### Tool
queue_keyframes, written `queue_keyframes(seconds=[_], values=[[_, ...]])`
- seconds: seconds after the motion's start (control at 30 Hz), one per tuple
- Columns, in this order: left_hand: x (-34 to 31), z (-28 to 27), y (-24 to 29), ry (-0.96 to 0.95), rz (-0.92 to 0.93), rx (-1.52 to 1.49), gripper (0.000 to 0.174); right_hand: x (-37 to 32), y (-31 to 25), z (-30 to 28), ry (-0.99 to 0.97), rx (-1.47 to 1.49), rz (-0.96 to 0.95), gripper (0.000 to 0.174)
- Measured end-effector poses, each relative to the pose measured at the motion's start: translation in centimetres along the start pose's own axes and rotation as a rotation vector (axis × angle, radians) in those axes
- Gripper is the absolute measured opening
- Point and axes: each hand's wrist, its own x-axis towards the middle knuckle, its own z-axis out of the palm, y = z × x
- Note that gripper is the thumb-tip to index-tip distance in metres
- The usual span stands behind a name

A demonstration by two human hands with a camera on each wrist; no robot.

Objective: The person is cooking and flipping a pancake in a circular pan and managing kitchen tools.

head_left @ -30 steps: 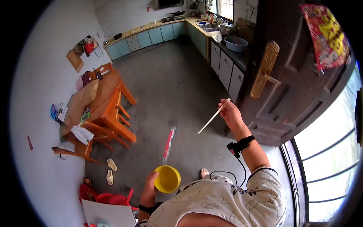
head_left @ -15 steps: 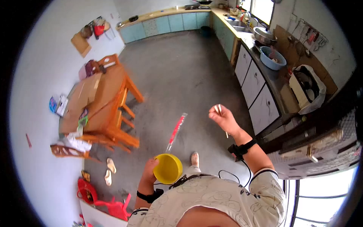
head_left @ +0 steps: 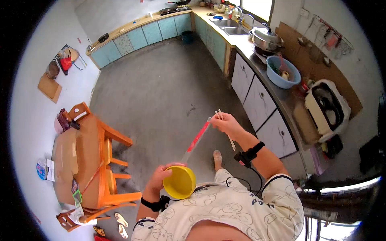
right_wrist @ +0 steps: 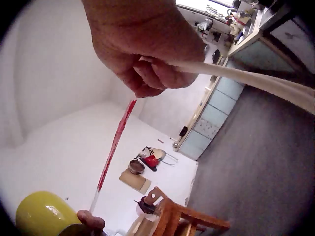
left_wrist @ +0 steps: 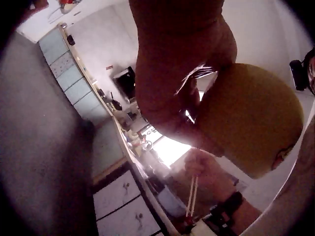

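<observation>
In the head view the left hand (head_left: 159, 178) grips a yellow bowl (head_left: 179, 182) by its side, its opening facing up. A long clear wrapper with a red band (head_left: 198, 137) stretches between the two hands. The right hand (head_left: 228, 125) holds a pair of pale chopsticks (head_left: 232, 142), and its fingertips are at the wrapper's upper end. In the right wrist view the chopsticks (right_wrist: 246, 78) stick out from the curled fingers, with the wrapper (right_wrist: 116, 145) below the fingertips. The bowl (left_wrist: 251, 118) covers part of the left wrist view.
A wooden table (head_left: 86, 160) with chairs stands at the left. Along the right run cabinets (head_left: 263, 100) whose counter bears a blue basin (head_left: 283, 72), a steel pot (head_left: 266, 39) and a sink. Slippers (head_left: 120, 220) lie on the floor at lower left.
The right hand has moved left, to the wrapper's upper end, with the chopsticks still in it. The left hand keeps the bowl. The head view has turned, and the door has mostly left it.
</observation>
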Motion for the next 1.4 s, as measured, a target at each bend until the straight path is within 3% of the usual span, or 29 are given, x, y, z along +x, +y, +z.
queue_keyframes(seconds=[0.1, 0.17, 0.37, 0.43, 0.57, 0.67, 0.73, 0.93, 1.0, 1.07, 1.23, 1.33, 1.37, 1.4], values=[[6.5, -2.7, 2.8, 0.028, 0.143, 0.074, 0.052, 7.8, -1.6, -4.0, 0.025, 0.026, 0.010, 0.018], [9.6, -4.5, 4.4, 0.257, 0.091, 0.005, 0.058, 13.6, -3.2, -7.1, 0.058, 0.006, 0.003, 0.018], [15.5, -14.8, 4.4, 0.571, 0.239, -0.240, 0.051, 31.3, -3.3, -14.7, 0.204, -0.068, -0.027, 0.015], [17.5, -14.7, 8.0, 0.867, 0.282, -0.418, 0.042, 36.5, -3.9, -16.2, 0.262, -0.066, -0.018, 0.015], [23.7, -21.3, 11.4, 0.812, 0.409, -0.518, 0.043, 46.7, -2.2, -19.3, 0.406, 0.002, -0.029, 0.013], [29.4, -27.4, 15.5, 0.838, 0.387, -0.516, 0.043, 52.7, -0.3, -21.6, 0.500, 0.051, -0.021, 0.014], [33.5, -30.4, 20.3, 0.800, 0.351, -0.480, 0.042, 55.8, 1.1, -23.4, 0.577, -0.049, 0.074, 0.014], [48.6, -38.7, 32.4, 0.652, 0.246, -0.357, 0.040, 62.8, 4.1, -28.4, 0.760, -0.006, 0.093, 0.016], [54.1, -41.7, 34.4, 0.661, 0.175, -0.295, 0.040, 65.0, 3.2, -30.1, 0.814, 0.005, 0.204, 0.016], [59.3, -45.0, 35.5, 0.636, 0.192, -0.332, 0.040, 68.6, 4.4, -32.3, 0.896, 0.015, 0.135, 0.016], [70.3, -50.6, 38.2, 0.718, 0.177, -0.388, 0.040, 81.1, 4.0, -38.3, 0.851, 0.072, 0.268, 0.019], [73.5, -53.9, 40.7, 0.765, 0.152, -0.421, 0.043, 90.3, 1.8, -39.6, 0.805, 0.110, 0.015, 0.021], [74.5, -54.9, 41.7, 0.814, 0.173, -0.431, 0.043, 93.6, 0.2, -40.1, 0.756, -0.011, 0.087, 0.018], [75.9, -55.9, 42.6, 0.860, 0.203, -0.446, 0.043, 96.8, -1.9, -39.4, 0.741, 0.063, 0.056, 0.016]])
